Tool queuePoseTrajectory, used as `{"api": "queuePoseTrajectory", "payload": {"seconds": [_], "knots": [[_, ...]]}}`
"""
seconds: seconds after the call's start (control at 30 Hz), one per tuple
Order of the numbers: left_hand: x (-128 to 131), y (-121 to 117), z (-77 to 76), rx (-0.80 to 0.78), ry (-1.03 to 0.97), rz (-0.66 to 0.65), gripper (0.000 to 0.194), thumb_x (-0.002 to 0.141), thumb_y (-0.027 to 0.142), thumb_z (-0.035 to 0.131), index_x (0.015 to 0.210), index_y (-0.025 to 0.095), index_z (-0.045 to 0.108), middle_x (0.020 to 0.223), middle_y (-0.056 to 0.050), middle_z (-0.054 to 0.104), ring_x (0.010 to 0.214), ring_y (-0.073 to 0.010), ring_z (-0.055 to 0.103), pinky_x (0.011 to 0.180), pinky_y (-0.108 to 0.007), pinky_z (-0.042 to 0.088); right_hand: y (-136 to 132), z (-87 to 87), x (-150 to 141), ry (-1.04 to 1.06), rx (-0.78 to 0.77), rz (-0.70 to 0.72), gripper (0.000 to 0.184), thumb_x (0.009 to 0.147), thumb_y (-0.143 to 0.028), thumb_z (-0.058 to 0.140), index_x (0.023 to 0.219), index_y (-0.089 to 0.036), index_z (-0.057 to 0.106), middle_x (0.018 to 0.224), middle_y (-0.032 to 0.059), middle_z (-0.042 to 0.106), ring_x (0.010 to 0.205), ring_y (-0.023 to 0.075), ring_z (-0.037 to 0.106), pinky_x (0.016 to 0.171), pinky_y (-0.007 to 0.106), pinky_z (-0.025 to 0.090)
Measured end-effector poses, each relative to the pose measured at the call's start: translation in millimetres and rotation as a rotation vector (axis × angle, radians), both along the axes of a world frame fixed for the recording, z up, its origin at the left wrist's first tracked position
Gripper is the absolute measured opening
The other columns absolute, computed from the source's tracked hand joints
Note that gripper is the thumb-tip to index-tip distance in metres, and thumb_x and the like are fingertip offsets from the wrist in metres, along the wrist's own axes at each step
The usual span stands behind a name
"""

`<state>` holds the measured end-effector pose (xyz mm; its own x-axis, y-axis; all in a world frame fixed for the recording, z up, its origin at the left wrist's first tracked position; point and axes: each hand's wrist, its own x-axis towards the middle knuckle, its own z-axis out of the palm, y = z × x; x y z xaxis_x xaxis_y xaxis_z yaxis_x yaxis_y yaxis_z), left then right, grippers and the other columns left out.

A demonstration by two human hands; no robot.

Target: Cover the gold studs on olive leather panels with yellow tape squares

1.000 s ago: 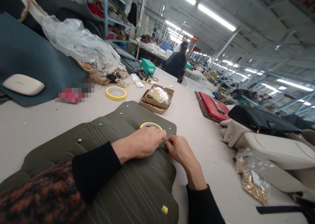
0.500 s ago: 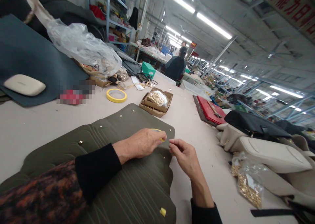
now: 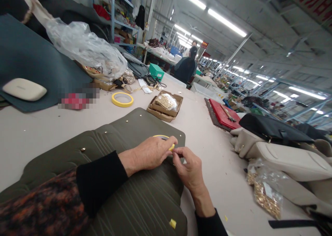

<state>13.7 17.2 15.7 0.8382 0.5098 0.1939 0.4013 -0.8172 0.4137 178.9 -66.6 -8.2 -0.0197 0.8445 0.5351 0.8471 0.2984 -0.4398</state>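
Observation:
My left hand (image 3: 147,153) is closed around a roll of yellow tape (image 3: 171,147), most of which it hides. Thumb and forefinger of my right hand (image 3: 190,167) are pinched together at the tape's near edge, close against the left fingertips; the tape end between them is barely visible. Beneath both hands lies a dark olive padded panel (image 3: 153,198) with stitched lines. Small gold metal pieces (image 3: 83,149) dot its surface, and a torn bit of yellow tape (image 3: 173,223) sits near its bottom right edge.
Beyond the panel are a second yellow tape roll (image 3: 122,100) and a cardboard box (image 3: 166,106) of gold hardware. Cream and black bags (image 3: 290,160), a plastic bag of gold parts (image 3: 267,194) and a red folder-like item (image 3: 223,114) line the right. Plastic wrapping (image 3: 85,46) is at left.
My right hand has moved left and slightly up, closing the gap so its pinched fingers meet the tape roll. A small yellow scrap now shows on the table at lower right.

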Motion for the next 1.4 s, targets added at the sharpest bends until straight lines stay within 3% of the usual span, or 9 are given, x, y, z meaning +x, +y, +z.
{"api": "queuePoseTrajectory", "payload": {"seconds": [0.1,0.2,0.43,0.53,0.7,1.13,1.23,1.33,1.4], "knots": [[1.1,0.9,1.0,0.001,-0.016,0.014,0.009,0.091,0.023,0.049,0.100,0.023,0.051,0.088,-0.001,0.067,0.079,-0.0204,0.065,0.064,-0.026,0.043,0.2,-3.1,-1.1,-0.082,0.034,-0.051,0.018,0.084,-0.016,0.048,0.079,-0.018,0.066,0.069,0.0028,0.065,0.061,0.0132,0.058,0.063,0.025,0.046],[3.0,1.7,1.6,0.001,-0.039,0.021,0.007,0.092,0.022,0.048,0.090,0.022,0.054,0.084,0.000,0.066,0.077,-0.0181,0.063,0.064,-0.025,0.042,0.3,-1.3,-5.8,0.015,-0.004,-0.111,0.016,0.081,-0.018,0.051,0.078,-0.019,0.067,0.069,0.0025,0.067,0.060,0.0132,0.059,0.062,0.025,0.046],[8.7,-5.2,2.0,0.124,-0.173,0.025,0.011,0.093,0.020,0.042,0.088,0.019,0.052,0.085,-0.001,0.065,0.078,-0.0153,0.061,0.067,-0.024,0.041,11.6,3.3,8.4,0.934,-0.282,-0.317,0.020,0.067,-0.035,0.069,0.065,-0.016,0.063,0.049,-0.0030,0.056,0.041,0.0105,0.052,0.043,0.023,0.046],[9.9,-2.0,-3.4,0.104,-0.097,0.060,0.011,0.094,0.021,0.043,0.091,0.020,0.053,0.087,-0.002,0.066,0.077,-0.0161,0.062,0.066,-0.025,0.042,12.9,-3.6,33.1,1.066,-0.380,-0.355,0.028,0.058,-0.037,0.078,0.067,-0.013,0.066,0.053,-0.0015,0.059,0.046,0.0099,0.053,0.044,0.022,0.050],[13.1,8.1,-15.7,0.129,0.113,0.039,0.012,0.089,0.012,0.045,0.089,0.019,0.054,0.084,-0.006,0.066,0.079,-0.0217,0.063,0.064,-0.029,0.044,11.2,-16.6,52.1,0.928,-0.434,-0.321,0.033,0.061,-0.043,0.077,0.070,-0.012,0.069,0.054,0.0000,0.061,0.043,0.0091,0.053,0.042,0.021,0.046],[13.9,5.9,-15.2,0.153,0.142,0.023,0.017,0.088,0.009,0.043,0.090,0.018,0.057,0.084,-0.009,0.066,0.079,-0.0235,0.063,0.066,-0.032,0.045,22.7,-14.8,39.6,0.246,-0.468,-0.404,0.025,0.077,-0.037,0.054,0.072,-0.018,0.070,0.062,0.0020,0.068,0.052,0.0159,0.060,0.051,0.026,0.045],[13.3,5.7,-16.7,0.147,0.140,0.016,0.016,0.088,0.010,0.043,0.090,0.018,0.057,0.084,-0.009,0.065,0.081,-0.0233,0.062,0.067,-0.032,0.046,23.8,-15.2,42.1,0.215,-0.484,-0.401,0.025,0.077,-0.038,0.055,0.081,-0.019,0.071,0.058,0.0009,0.066,0.054,0.0174,0.062,0.053,0.027,0.046],[12.5,5.9,-18.5,0.150,0.141,0.014,0.016,0.090,0.013,0.043,0.091,0.018,0.058,0.086,-0.009,0.065,0.084,-0.0237,0.061,0.069,-0.032,0.046,19.6,-16.4,48.3,0.304,-0.420,-0.412,0.042,0.077,-0.042,0.059,0.110,-0.017,0.065,0.053,-0.0031,0.062,0.049,0.0170,0.060,0.052,0.027,0.046],[12.0,6.0,-19.6,0.154,0.143,0.013,0.016,0.091,0.015,0.042,0.091,0.018,0.058,0.086,-0.009,0.065,0.084,-0.0238,0.061,0.069,-0.032,0.046,14.7,-16.7,52.5,0.366,-0.357,-0.391,0.043,0.080,-0.045,0.058,0.110,-0.015,0.064,0.056,-0.0021,0.063,0.051,0.0166,0.059,0.053,0.027,0.046]]}}
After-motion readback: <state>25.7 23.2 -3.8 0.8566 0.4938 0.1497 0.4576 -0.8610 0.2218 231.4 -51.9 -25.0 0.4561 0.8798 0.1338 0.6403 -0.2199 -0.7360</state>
